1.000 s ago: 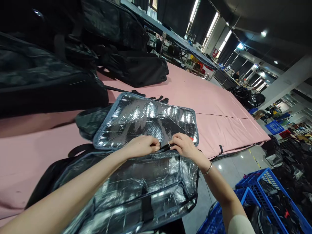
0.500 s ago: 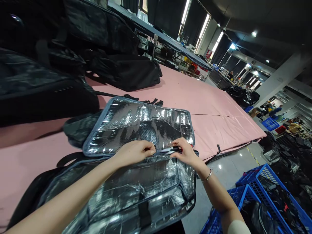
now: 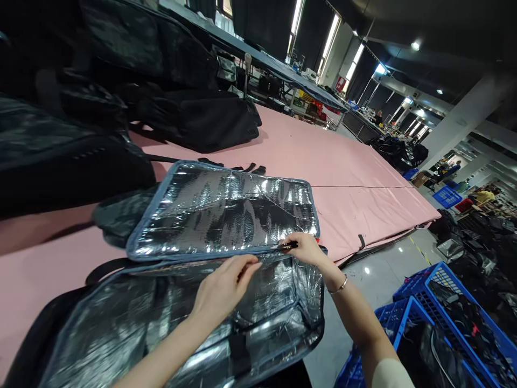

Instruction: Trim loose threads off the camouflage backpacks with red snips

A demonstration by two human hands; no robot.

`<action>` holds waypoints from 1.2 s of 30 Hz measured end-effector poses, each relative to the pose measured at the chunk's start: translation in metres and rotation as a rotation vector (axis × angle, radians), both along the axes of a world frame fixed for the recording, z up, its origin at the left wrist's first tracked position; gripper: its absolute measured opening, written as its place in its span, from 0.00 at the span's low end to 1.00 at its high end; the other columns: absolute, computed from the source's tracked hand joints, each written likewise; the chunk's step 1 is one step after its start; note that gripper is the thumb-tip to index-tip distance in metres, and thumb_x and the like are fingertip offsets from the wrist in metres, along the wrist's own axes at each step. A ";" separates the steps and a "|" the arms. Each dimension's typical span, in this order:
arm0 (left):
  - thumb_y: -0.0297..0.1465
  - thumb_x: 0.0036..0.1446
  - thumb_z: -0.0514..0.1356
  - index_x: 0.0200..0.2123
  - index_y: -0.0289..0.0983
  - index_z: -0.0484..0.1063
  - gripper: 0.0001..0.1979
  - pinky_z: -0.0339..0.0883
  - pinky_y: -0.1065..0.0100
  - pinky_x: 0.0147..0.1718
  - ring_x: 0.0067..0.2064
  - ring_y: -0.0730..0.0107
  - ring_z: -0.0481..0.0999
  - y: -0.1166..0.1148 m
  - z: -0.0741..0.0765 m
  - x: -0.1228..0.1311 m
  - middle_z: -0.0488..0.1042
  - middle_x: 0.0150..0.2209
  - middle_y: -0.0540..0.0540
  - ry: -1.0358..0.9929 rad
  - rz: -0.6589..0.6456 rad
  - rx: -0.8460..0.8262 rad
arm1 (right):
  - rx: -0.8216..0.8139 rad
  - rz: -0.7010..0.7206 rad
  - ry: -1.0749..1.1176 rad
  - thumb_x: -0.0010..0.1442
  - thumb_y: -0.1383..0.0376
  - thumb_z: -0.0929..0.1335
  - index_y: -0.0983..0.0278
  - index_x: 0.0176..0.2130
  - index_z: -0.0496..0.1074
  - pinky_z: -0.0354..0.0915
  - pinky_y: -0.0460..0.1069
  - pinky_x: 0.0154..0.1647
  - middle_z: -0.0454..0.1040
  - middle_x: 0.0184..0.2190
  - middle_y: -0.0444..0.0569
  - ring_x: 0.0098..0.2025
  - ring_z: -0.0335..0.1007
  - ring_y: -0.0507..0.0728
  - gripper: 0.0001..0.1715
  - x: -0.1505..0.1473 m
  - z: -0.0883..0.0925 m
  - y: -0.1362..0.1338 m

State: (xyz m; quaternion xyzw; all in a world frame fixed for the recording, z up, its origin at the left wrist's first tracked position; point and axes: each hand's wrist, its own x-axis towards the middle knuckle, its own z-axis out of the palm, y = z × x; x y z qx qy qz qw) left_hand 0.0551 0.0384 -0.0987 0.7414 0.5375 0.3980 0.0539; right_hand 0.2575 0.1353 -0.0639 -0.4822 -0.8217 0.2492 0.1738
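Note:
An insulated bag with a shiny silver lining lies unfolded, its lid panel (image 3: 226,210) laid back and its deep silver body (image 3: 181,312) towards me. Blue-grey binding edges the lid. My right hand (image 3: 305,248) is closed on small dark-handled thread snips (image 3: 287,246), whose blades point left along the seam between lid and body. My left hand (image 3: 226,280) is closed in a pinch just below that seam, left of the snips. Whatever is between its fingertips is too small to make out.
A pink-covered table (image 3: 343,178) carries the bag. Black and camouflage bags (image 3: 202,118) are piled at the left and back. Blue crates (image 3: 448,291) with dark items stand on the floor at the right, near more dark bags (image 3: 480,242).
My left hand has moved down and slightly left, off the lid's lower edge. The snips have shifted slightly left along the seam in my right hand. The view has moved a little.

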 end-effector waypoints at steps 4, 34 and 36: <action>0.37 0.66 0.50 0.44 0.39 0.72 0.13 0.66 0.69 0.31 0.34 0.67 0.79 0.005 -0.001 0.005 0.80 0.39 0.45 0.061 0.175 0.110 | -0.037 -0.024 -0.020 0.54 0.71 0.72 0.61 0.33 0.77 0.65 0.45 0.37 0.80 0.34 0.42 0.38 0.75 0.55 0.05 -0.002 0.002 0.000; 0.31 0.62 0.53 0.33 0.39 0.72 0.09 0.65 0.64 0.35 0.33 0.66 0.77 0.017 -0.004 0.003 0.79 0.32 0.47 0.097 -0.111 0.224 | 0.555 -0.037 -0.116 0.65 0.65 0.67 0.62 0.43 0.74 0.63 0.51 0.43 0.76 0.40 0.50 0.44 0.69 0.57 0.07 0.022 0.002 -0.036; 0.32 0.62 0.53 0.33 0.39 0.72 0.09 0.65 0.64 0.35 0.33 0.66 0.77 0.016 -0.002 0.003 0.78 0.32 0.47 0.079 -0.112 0.204 | 0.585 0.004 -0.148 0.66 0.63 0.67 0.60 0.42 0.75 0.61 0.51 0.41 0.77 0.40 0.50 0.41 0.69 0.57 0.07 0.024 -0.001 -0.038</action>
